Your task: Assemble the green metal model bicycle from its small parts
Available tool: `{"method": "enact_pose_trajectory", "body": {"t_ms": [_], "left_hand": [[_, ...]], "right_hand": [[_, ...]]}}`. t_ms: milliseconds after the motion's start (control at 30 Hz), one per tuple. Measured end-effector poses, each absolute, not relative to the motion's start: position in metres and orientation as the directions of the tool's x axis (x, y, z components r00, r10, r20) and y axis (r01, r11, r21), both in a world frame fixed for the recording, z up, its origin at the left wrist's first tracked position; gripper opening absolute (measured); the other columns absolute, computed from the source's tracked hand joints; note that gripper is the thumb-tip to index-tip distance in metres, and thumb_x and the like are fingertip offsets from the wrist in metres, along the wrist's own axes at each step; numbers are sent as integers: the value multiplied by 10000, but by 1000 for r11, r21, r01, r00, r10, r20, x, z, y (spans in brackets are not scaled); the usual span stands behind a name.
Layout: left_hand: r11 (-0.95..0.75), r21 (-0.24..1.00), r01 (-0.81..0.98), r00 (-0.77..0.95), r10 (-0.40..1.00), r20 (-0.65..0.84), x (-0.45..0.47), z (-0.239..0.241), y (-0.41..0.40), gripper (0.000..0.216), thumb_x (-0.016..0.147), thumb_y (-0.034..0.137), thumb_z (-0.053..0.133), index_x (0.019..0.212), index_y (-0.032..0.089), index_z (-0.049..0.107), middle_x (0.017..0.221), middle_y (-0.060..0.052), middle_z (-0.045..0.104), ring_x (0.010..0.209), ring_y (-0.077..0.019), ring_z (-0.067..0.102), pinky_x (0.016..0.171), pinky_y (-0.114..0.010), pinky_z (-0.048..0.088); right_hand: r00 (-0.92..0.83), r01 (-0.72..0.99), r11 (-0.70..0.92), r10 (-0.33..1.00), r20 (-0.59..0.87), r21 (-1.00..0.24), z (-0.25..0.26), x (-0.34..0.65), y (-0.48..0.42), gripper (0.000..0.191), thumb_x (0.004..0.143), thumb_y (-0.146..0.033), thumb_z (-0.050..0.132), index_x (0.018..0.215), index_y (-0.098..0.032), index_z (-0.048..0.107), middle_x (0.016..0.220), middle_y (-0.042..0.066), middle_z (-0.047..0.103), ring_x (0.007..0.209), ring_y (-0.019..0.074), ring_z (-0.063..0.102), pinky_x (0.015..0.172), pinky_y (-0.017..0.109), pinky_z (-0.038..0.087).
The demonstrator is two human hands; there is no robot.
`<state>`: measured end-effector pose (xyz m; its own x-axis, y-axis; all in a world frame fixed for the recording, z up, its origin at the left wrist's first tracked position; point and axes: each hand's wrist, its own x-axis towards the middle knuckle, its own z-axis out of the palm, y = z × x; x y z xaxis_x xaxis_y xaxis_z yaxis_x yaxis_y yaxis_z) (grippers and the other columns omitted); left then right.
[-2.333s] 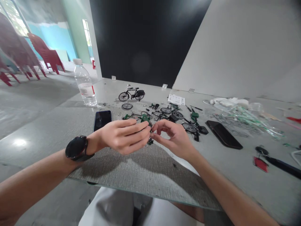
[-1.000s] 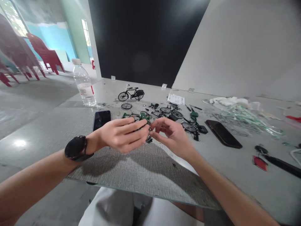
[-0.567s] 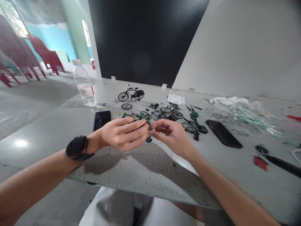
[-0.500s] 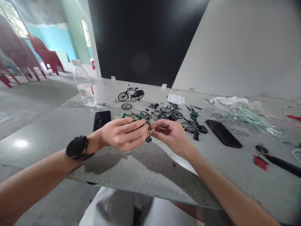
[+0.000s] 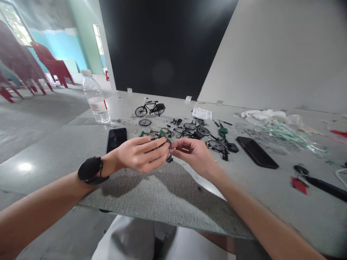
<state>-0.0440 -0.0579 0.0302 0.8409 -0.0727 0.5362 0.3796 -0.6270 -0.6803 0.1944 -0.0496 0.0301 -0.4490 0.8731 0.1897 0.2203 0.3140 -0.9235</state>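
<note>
Bright window daylight from left; wide-angle warp, blurred edges.

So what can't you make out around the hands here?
Head view: small green part, mostly covered by the left hand and right hand; shape unclear, and whether the right hand grips it.
Head view: black tool, cut off by the right edge.
Head view: leaflet, print too small to read.
</note>
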Motion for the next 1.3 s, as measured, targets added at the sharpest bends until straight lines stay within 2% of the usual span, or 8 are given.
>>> {"method": "enact_pose_trajectory", "body": {"t_ms": [100,267,367,467,600,733,1000,1300], "left_hand": [[-637,-667,387,818,-98,568,-43,32,-58,129,926,193,630,1037,240,678,1116,-34,749,1112,-214,690,721,-304,603],[-708,-518,480,727,-9,686,-43,34,-59,249,927,162,627,1161,245,645,1159,-40,741,1104,-216,691,806,-347,617],[-798,-333,502,636,80,768,-43,33,-60,303,923,122,621,1217,193,607,1205,-85,720,1163,-239,660,911,-403,599],[-886,-107,450,530,169,831,-40,30,-58,304,930,67,575,1217,166,588,1193,-111,709,1186,-230,639,965,-430,574],[-920,31,390,446,218,868,-34,28,-59,288,934,42,538,1186,169,595,1141,-106,710,1147,-210,651,954,-420,573],[-915,67,399,430,251,867,-31,26,-62,300,929,54,556,1207,160,589,1141,-110,706,1130,-207,652,953,-407,567],[-892,86,444,392,280,876,-30,25,-64,325,917,50,574,1225,148,601,1131,-99,719,1109,-189,663,963,-365,564],[-898,27,439,442,242,864,-33,25,-63,389,917,36,557,1289,149,570,1169,-115,706,1146,-204,650,959,-386,577]], "right_hand": [[-441,203,345,868,229,-916,29,196,-50,263,792,-398,790,926,-189,701,857,41,721,742,156,677,677,292,573],[-412,235,542,807,422,-807,36,199,-55,225,932,-371,651,1102,-239,715,1001,56,746,874,178,705,739,316,586],[-403,292,704,704,584,-647,39,199,-60,200,963,-316,611,1125,-258,713,1034,50,742,932,185,692,784,334,575],[-402,298,795,607,686,-528,40,199,-63,207,983,-280,571,1152,-252,686,1054,53,734,970,187,679,835,348,564],[-405,269,850,527,747,-454,41,200,-65,214,954,-318,620,1147,-239,666,1049,59,734,964,196,687,833,349,570],[-381,302,866,493,782,-399,42,199,-65,192,923,-323,669,1094,-236,684,1010,56,747,923,197,699,802,339,573],[-368,266,868,494,787,-420,39,197,-64,185,927,-263,654,1105,-264,707,1029,42,756,956,200,697,845,370,559],[-375,229,763,642,669,-604,38,196,-68,192,951,-336,627,1114,-303,723,1120,55,725,1072,227,664,927,420,554]]}}
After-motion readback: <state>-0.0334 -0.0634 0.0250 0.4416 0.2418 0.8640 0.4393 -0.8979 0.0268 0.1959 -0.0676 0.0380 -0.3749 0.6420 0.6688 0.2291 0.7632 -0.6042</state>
